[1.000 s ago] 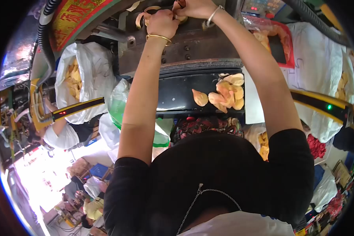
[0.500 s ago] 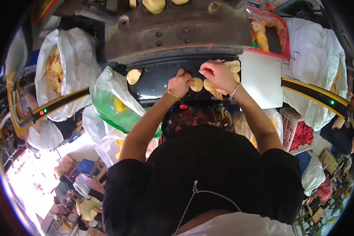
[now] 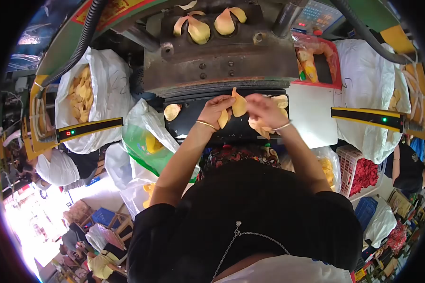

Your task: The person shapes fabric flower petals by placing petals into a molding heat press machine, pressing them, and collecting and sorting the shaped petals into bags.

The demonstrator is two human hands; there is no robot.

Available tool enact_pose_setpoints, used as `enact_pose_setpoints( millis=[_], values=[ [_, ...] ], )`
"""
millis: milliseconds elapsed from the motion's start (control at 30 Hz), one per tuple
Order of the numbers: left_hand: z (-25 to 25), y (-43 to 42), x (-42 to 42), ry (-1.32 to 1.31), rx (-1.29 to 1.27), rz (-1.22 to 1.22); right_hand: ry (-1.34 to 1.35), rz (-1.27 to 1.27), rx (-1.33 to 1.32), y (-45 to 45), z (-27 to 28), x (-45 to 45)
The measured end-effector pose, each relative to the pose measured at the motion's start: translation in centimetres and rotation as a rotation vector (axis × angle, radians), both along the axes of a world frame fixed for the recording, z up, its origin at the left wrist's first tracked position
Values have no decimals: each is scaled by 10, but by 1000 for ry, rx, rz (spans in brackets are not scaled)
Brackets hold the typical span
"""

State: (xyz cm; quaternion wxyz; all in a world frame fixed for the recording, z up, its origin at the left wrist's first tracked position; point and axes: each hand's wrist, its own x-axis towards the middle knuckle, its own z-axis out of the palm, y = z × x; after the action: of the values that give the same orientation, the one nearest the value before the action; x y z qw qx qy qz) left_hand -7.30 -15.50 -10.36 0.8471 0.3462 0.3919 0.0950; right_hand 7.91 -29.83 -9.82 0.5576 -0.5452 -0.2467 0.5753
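Observation:
My left hand [image 3: 216, 112] is closed with its fingertips pinching a pale yellow artificial petal [image 3: 239, 104], which stands up pointed over the black tray [image 3: 193, 115]. A second yellow petal [image 3: 223, 119] hangs just below those fingers; whether the hand grips it too is unclear. Close by on the right, my right hand [image 3: 265, 112] is smeared by motion, its fingers towards the upright petal. Beneath and beside it lies a loose pile of yellow petals [image 3: 259, 127], partly hidden by the hand. One petal [image 3: 173, 112] rests alone at the tray's left end.
Beyond the tray is a heavy metal press block [image 3: 212, 70] with petals [image 3: 198, 30] on top. Yellow-black sensor bars [image 3: 89, 129] flank me. Around stand a sack of petals [image 3: 81, 92], a green-white bag [image 3: 148, 144], a red bin [image 3: 335, 66] and a crate of red pieces [image 3: 365, 174].
My view has tilted up, showing more of the press and the petals on it. My left hand now holds a petal upright; my right hand has moved slightly left off the pile.

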Motion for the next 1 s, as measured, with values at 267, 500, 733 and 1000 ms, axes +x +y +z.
enact_pose_setpoints(
  millis=[267, 500, 733, 1000],
  values=[
    [21, -2, 12, -350, -567, -343, 338, -172, 159, 35, 16, 8],
    [45, 19, 37, -150, 711, -274, -92, -124, 100, 40, 37, 38],
    [71, 22, 47, 33, 987, -197, -263, -214, 114, 44, 56, 58],
    [97, 103, 102, -10, 1380, 90, -1411, -630, 838, 214, 76, 174]
  ],
)
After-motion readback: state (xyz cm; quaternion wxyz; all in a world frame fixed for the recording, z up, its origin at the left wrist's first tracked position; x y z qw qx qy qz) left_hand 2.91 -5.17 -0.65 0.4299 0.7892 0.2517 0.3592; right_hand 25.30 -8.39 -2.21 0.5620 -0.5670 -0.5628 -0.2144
